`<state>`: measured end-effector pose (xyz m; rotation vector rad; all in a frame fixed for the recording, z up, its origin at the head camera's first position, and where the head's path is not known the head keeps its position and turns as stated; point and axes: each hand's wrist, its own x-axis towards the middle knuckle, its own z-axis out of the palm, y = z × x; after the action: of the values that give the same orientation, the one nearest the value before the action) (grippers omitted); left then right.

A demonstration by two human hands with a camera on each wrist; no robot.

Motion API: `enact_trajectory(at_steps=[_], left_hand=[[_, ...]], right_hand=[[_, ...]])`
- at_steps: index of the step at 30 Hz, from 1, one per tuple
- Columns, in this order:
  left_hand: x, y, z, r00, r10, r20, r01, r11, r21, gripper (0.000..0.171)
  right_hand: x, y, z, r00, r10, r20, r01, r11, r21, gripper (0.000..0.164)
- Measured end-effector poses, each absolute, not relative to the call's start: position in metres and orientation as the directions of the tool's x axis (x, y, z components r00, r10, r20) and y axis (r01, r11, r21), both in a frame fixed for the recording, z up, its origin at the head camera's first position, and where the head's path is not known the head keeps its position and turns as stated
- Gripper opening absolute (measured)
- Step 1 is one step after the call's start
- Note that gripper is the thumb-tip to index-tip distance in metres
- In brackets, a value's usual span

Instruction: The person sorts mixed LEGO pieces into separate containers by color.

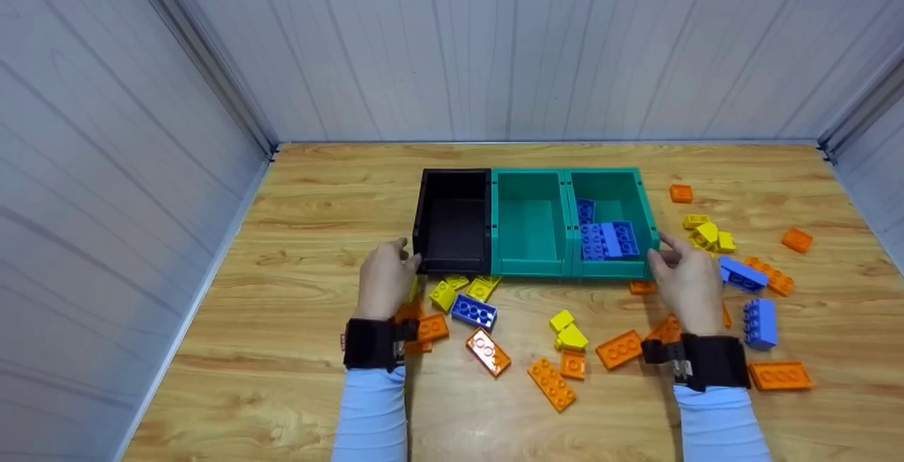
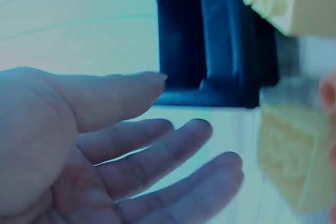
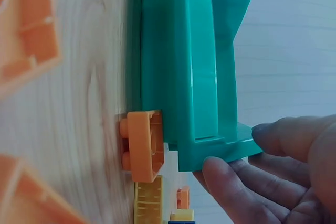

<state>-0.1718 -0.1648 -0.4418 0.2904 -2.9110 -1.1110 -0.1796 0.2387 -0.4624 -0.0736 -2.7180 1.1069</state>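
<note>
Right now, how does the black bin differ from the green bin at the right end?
Blue building bricks lie in the right-end green bin; none show in the black bin. The left hand is at the black bin's near corner, the right hand at the green bin's. Both stand open-topped in one row.

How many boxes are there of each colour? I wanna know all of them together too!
Black box: 1
Green boxes: 2 (the middle one, and the one with blue bricks in it)
Total: 3 boxes
</note>
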Motion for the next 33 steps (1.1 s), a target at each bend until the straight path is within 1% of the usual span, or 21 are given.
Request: enact_trajectory(at_steps=[4,8,10,12,14,20,23,26,28,30,33], left_hand=[[-0.168,-0.171,-0.442,-0.98,-0.183,-0.082,-0.194,0.76,0.621,0.046],[-0.164,-0.174,-0.445,-0.97,-0.205,-0.128,-0.242,0.799,0.55,0.053],[-0.164,-0.174,-0.448,-0.962,-0.223,-0.161,-0.274,0.812,0.516,0.055],[-0.164,-0.173,-0.45,-0.951,-0.241,-0.192,-0.305,0.821,0.482,0.052],[-0.164,-0.173,-0.453,-0.948,-0.248,-0.198,-0.313,0.833,0.456,0.047],[-0.165,-0.173,-0.456,-0.965,-0.214,-0.149,-0.259,0.861,0.438,0.036],[-0.165,-0.175,-0.453,-0.965,-0.228,-0.127,-0.261,0.845,0.466,0.036],[-0.165,-0.176,-0.446,-0.955,-0.281,-0.093,-0.286,0.795,0.535,0.041],[-0.165,-0.175,-0.441,-0.949,-0.311,-0.053,-0.28,0.754,0.594,0.048],[-0.166,-0.171,-0.436,-0.946,-0.324,0.014,-0.241,0.73,0.639,0.051],[-0.169,-0.162,-0.433,-0.945,-0.298,0.139,-0.126,0.718,0.685,0.051]], right_hand=[[-0.18,0.24,-0.461,-0.981,0.12,0.152,-0.02,0.718,-0.696,0.043],[-0.18,0.24,-0.46,-0.981,0.112,0.156,-0.026,0.728,-0.685,0.043],[-0.18,0.24,-0.461,-0.982,0.109,0.156,-0.027,0.731,-0.681,0.043],[-0.181,0.239,-0.461,-0.982,0.109,0.152,-0.024,0.732,-0.681,0.043],[-0.181,0.239,-0.461,-0.984,0.108,0.143,-0.019,0.731,-0.682,0.043],[-0.181,0.24,-0.462,-0.987,0.1,0.126,-0.014,0.724,-0.69,0.045],[-0.18,0.24,-0.462,-0.988,0.095,0.125,-0.017,0.725,-0.689,0.045],[-0.18,0.24,-0.461,-0.988,0.093,0.126,-0.02,0.725,-0.688,0.045],[-0.18,0.24,-0.46,-0.988,0.088,0.127,-0.024,0.726,-0.687,0.045],[-0.18,0.24,-0.46,-0.987,0.086,0.133,-0.029,0.728,-0.685,0.045],[-0.18,0.24,-0.46,-0.986,0.086,0.142,-0.034,0.734,-0.679,0.044]])
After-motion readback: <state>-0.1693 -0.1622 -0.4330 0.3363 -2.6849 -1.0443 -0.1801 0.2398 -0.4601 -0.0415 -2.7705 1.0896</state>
